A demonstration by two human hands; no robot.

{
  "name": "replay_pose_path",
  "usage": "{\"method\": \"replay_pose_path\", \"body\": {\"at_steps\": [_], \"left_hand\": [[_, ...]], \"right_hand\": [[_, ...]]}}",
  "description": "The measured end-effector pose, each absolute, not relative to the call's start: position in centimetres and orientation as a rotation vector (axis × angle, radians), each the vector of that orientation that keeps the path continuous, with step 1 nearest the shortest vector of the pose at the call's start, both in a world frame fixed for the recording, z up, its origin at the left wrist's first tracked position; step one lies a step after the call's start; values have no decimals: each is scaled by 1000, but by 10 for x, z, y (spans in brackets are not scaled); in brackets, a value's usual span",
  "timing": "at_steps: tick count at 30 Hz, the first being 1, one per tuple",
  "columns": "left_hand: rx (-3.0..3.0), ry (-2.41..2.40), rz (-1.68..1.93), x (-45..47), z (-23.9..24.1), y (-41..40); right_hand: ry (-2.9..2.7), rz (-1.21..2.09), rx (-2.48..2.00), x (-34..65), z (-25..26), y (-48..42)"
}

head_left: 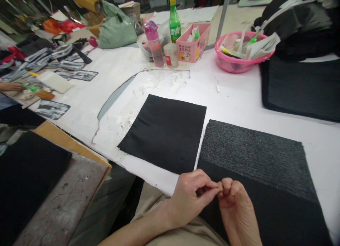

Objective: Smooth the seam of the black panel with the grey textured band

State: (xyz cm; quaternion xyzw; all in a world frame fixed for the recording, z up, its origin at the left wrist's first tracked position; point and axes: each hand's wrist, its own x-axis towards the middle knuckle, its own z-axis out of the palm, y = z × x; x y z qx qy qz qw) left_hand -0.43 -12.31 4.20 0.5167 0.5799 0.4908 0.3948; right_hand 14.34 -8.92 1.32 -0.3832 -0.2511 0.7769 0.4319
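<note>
The left hand [196, 192] and the right hand [236, 205] meet with pinched fingertips, whether on something small one cannot tell, above the partly textured black material [252, 157] at the near edge of the white surface [239, 101], beside the plain black sheet [170, 132].

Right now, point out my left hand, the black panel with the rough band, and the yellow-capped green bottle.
Left hand [188, 194]: head view, back of the hand.
Black panel with the rough band [276, 209]: head view, its smooth part.
Yellow-capped green bottle [174, 20]: head view, body above the label.
</note>
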Motion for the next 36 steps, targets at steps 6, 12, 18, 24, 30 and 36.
{"method": "replay_pose_path", "body": {"at_steps": [6,12,18,24,30,36], "left_hand": [[1264,1463,1168,-6,40,-125],[1196,1533,1140,-2,33,-126],[1273,1634,1167,1,29,-125],[1266,1709,1180,2,25,-126],[931,1597,1180,2,24,-124],[511,1123,1166,4,22,-124]], "right_hand": [[-937,1747,-1038,148,12,-91],[-1347,1491,-1059,157,9,-96],[-1596,1326,-1029,157,20,-102],[-1937,991,-865,153,26,-100],[-1961,951,-791,154,28,-102],[-874,1673,-1121,152,18,-98]]}}
